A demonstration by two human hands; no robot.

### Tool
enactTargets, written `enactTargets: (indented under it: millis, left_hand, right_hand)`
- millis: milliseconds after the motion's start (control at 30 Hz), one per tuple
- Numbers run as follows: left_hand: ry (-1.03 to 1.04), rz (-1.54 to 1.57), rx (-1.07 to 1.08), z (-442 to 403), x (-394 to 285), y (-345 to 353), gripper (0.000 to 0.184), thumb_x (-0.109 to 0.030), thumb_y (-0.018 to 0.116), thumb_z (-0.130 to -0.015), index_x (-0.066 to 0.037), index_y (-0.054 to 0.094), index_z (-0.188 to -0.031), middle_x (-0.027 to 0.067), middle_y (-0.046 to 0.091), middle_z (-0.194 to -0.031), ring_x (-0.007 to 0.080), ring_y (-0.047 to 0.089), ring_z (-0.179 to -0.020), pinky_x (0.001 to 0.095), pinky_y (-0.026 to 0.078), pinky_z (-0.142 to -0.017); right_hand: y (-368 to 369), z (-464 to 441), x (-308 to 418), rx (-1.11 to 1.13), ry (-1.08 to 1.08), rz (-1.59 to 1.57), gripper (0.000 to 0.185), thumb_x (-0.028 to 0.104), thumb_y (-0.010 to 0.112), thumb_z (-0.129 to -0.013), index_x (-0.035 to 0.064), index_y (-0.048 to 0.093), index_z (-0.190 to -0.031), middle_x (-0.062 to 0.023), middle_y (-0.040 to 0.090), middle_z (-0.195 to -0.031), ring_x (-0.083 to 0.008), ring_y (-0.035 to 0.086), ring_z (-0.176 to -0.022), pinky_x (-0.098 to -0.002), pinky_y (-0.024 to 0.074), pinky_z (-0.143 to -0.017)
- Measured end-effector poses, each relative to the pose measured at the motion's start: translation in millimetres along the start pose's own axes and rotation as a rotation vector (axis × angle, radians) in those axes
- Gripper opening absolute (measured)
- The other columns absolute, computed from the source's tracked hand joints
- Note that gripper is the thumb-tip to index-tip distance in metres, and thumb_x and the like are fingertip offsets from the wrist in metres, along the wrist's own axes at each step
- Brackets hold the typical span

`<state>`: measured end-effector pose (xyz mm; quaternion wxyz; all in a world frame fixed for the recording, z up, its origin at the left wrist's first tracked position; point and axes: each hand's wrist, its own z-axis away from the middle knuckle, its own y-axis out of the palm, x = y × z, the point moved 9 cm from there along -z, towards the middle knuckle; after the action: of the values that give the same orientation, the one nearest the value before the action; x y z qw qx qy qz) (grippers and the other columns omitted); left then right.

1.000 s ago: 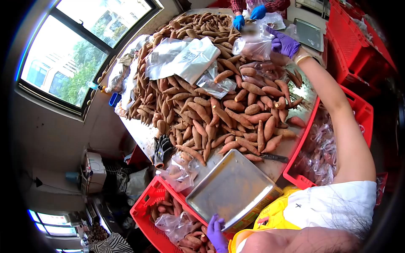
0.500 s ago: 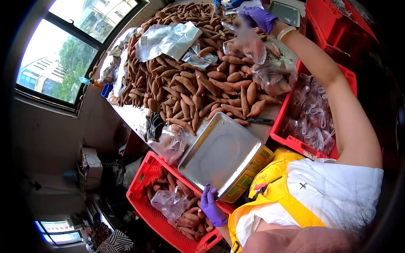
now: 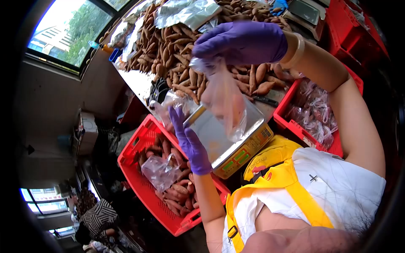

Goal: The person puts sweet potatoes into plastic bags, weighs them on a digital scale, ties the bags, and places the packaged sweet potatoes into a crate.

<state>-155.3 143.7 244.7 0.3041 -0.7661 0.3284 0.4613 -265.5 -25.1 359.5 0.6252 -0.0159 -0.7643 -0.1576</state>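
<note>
In a purple glove, my right hand (image 3: 249, 42) grips the top of a clear plastic bag (image 3: 225, 95) that hangs over the digital scale (image 3: 213, 141). Reddish sweet potatoes show faintly through the lower part of the bag. The scale has a metal pan and a yellow body with a lit green display. My left hand (image 3: 190, 143), gloved in purple too, is raised at the pan's left edge with its fingers stretched out and nothing in them. A large heap of sweet potatoes (image 3: 181, 52) covers the table behind.
A red crate (image 3: 135, 168) at lower left holds loose sweet potatoes and a plastic bag (image 3: 162, 172). Another red crate (image 3: 287, 116) at right contains bagged ones. Plastic bags (image 3: 185, 12) lie on the heap. A co-worker's blue-gloved hand (image 3: 279, 6) shows at the far edge.
My right hand has come back from the far side of the heap, bringing the bag over the scale. My left hand has risen from the scale's near corner. The view has shifted a little.
</note>
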Motion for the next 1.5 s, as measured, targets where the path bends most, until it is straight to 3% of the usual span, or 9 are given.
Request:
enactTargets:
  millis: [167, 300, 533, 633, 767, 967, 1167, 1233, 1500]
  left_hand:
    - [0.277, -0.394, -0.192, 18, -27, 11, 0.072, -0.053, 0.037, -0.099, -0.004, 0.025, -0.150, 0.0166, 0.032, -0.152, 0.0306, 0.030, -0.140, 0.0416, 0.024, -0.113]
    - [0.098, 0.004, -0.223, 73, 4, -4, 0.080, -0.049, 0.055, -0.093, -0.003, 0.024, -0.150, 0.0202, 0.032, -0.150, 0.0353, 0.034, -0.135, 0.0445, 0.024, -0.113]
    - [-0.232, -1.413, -0.203, 82, 75, -81, 0.117, -0.046, 0.080, -0.065, -0.011, 0.012, -0.154, 0.0221, 0.024, -0.151, 0.0431, 0.025, -0.137, 0.0558, 0.022, -0.110]
    - [-0.433, -1.283, 0.067, 115, 112, -108, 0.066, -0.038, 0.078, -0.070, -0.001, 0.058, -0.122, 0.0237, 0.064, -0.108, 0.0391, 0.061, -0.094, 0.0435, 0.047, -0.083]
    - [-0.808, -0.538, 0.106, 148, 115, -134, 0.034, -0.029, 0.062, -0.090, 0.004, 0.067, -0.086, 0.0101, 0.069, -0.079, 0.0229, 0.063, -0.067, 0.0338, 0.050, -0.066]
    - [-0.409, 0.618, 0.173, 28, 11, -11, 0.017, -0.012, 0.057, -0.095, 0.003, 0.061, -0.100, 0.0086, 0.064, -0.092, 0.0148, 0.058, -0.083, 0.0283, 0.044, -0.079]
    - [-0.520, 0.622, 0.021, 49, 50, -27, 0.023, -0.007, 0.055, -0.094, 0.002, 0.058, -0.115, 0.0058, 0.062, -0.098, 0.0130, 0.057, -0.084, 0.0264, 0.044, -0.076]
    - [-0.601, 0.617, 0.013, 72, 56, -32, 0.027, -0.007, 0.055, -0.093, 0.004, 0.056, -0.119, 0.0053, 0.062, -0.096, 0.0120, 0.056, -0.083, 0.0256, 0.043, -0.074]
    - [-0.575, 0.327, -0.088, 96, 32, -34, 0.040, 0.000, 0.051, -0.088, 0.003, 0.050, -0.128, 0.0028, 0.058, -0.093, 0.0077, 0.050, -0.076, 0.0204, 0.039, -0.069]
  right_hand:
    - [52, -61, -32, 0.062, 0.039, -0.466, 0.023, 0.020, 0.061, -0.094, -0.0007, 0.063, -0.103, -0.0076, 0.067, -0.090, -0.0135, 0.065, -0.083, -0.0260, 0.0531, -0.081]
    - [63, -44, -79, 0.057, 0.099, -0.364, 0.022, 0.024, 0.059, -0.094, 0.0025, 0.062, -0.091, -0.0090, 0.067, -0.084, -0.0125, 0.062, -0.074, -0.0221, 0.0457, -0.061]
    - [46, 56, -168, -0.157, 0.299, -0.325, 0.020, 0.026, 0.062, -0.092, 0.0056, 0.064, -0.093, -0.0010, 0.061, -0.079, -0.0076, 0.055, -0.070, -0.0200, 0.0409, -0.059]
    - [34, 88, -174, -0.310, 0.409, -0.370, 0.016, 0.020, 0.067, -0.088, 0.0060, 0.064, -0.094, 0.0008, 0.060, -0.081, -0.0062, 0.053, -0.074, -0.0197, 0.0400, -0.062]
    - [34, 99, -161, -0.272, 0.310, -0.258, 0.013, 0.014, 0.070, -0.084, 0.0071, 0.064, -0.094, 0.0015, 0.059, -0.081, -0.0058, 0.052, -0.073, -0.0195, 0.0397, -0.065]
    - [14, 111, -141, -0.467, 0.137, -0.134, 0.013, 0.005, 0.067, -0.085, 0.0055, 0.061, -0.097, 0.0017, 0.059, -0.083, -0.0059, 0.055, -0.075, -0.0187, 0.0432, -0.070]
    - [-3, 139, -143, -0.582, 0.070, 0.019, 0.019, 0.004, 0.068, -0.084, 0.0056, 0.061, -0.101, -0.0015, 0.062, -0.089, -0.0130, 0.060, -0.083, -0.0250, 0.0479, -0.081]
    - [22, 150, -81, -0.902, -0.324, 1.051, 0.020, 0.004, 0.068, -0.083, 0.0049, 0.061, -0.102, -0.0062, 0.063, -0.093, -0.0226, 0.063, -0.085, -0.0307, 0.0488, -0.083]
    - [124, 27, -209, 0.235, -0.080, 1.332, 0.029, 0.014, 0.059, -0.080, 0.0059, 0.064, -0.107, -0.0117, 0.067, -0.102, -0.0309, 0.067, -0.088, -0.0367, 0.0524, -0.074]
